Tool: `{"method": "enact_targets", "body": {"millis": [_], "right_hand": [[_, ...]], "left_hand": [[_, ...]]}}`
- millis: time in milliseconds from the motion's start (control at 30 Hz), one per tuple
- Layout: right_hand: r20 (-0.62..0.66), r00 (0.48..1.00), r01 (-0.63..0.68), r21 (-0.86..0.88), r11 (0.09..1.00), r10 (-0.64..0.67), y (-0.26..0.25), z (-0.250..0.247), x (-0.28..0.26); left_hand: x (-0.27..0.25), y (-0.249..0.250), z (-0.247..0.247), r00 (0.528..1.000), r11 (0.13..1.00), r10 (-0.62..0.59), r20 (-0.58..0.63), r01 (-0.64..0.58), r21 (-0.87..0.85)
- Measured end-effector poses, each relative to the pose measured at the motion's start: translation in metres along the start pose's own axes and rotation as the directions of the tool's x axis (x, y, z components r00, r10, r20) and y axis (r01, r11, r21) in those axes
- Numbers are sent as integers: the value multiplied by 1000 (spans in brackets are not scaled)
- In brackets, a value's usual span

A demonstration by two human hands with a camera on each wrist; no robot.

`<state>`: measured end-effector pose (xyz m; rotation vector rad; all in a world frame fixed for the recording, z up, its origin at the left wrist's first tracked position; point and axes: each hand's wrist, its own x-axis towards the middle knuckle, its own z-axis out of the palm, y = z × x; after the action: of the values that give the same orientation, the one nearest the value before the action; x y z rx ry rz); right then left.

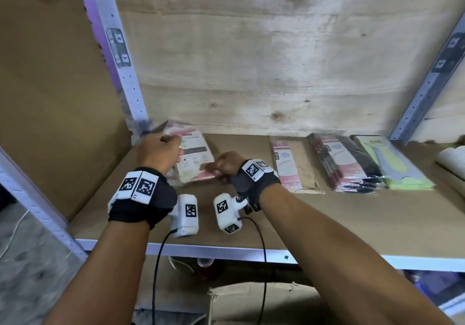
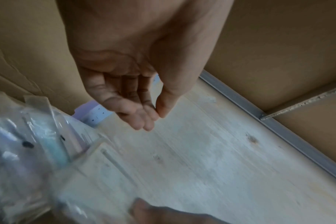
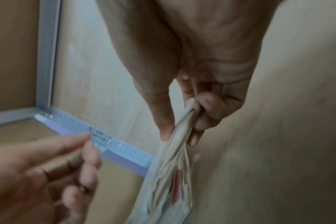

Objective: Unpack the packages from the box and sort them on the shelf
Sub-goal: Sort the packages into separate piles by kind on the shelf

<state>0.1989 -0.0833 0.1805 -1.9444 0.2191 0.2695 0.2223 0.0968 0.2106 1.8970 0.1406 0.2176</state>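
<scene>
A stack of clear-wrapped pink and white packages (image 1: 195, 156) lies at the back left of the shelf board (image 1: 327, 219). My right hand (image 1: 221, 167) pinches the stack's near edge; in the right wrist view the thumb and fingers (image 3: 180, 133) clamp the bundled wrappers (image 3: 171, 174). My left hand (image 1: 163, 148) hovers at the stack's left side. In the left wrist view its fingers (image 2: 144, 121) are nearly straight, the thumb tip touches them, and they hold nothing. The stack (image 2: 19, 159) lies blurred beside it. The open cardboard box (image 1: 264, 302) sits below the shelf.
Further right on the shelf lie a pink package (image 1: 285, 166), a dark and pink stack (image 1: 344, 166) and a yellow-green stack (image 1: 395, 168). An open book-like item (image 1: 453, 158) is at the right edge. A metal post (image 1: 120, 55) and a cardboard panel (image 1: 57, 123) bound the left.
</scene>
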Motion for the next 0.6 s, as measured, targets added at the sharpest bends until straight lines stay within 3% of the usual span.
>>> {"method": "enact_targets", "body": {"millis": [133,200,367,467,533,600], "right_hand": [[-42,999,40,201,979,-32,17,-45,-37],[-102,990,111,188,976,-93,22,-66,-61],[-263,907,349,30,937,-330,29,-101,-122],[-271,830,413,-288,864,-487,38,-110,-148],[-219,803,414,-463,784,-554,47,-114,-161],[-188,825,360,-552,752,-533,57,-117,-166]], "left_hand": [[-9,3,27,985,996,-84,152,81,29],[-20,9,41,939,978,-174,296,199,-57],[-56,38,67,779,856,-169,604,420,-302],[-69,51,80,699,719,-119,705,551,-425],[-76,55,91,712,718,-79,697,526,-456],[-83,52,103,756,766,-79,650,464,-446]]}}
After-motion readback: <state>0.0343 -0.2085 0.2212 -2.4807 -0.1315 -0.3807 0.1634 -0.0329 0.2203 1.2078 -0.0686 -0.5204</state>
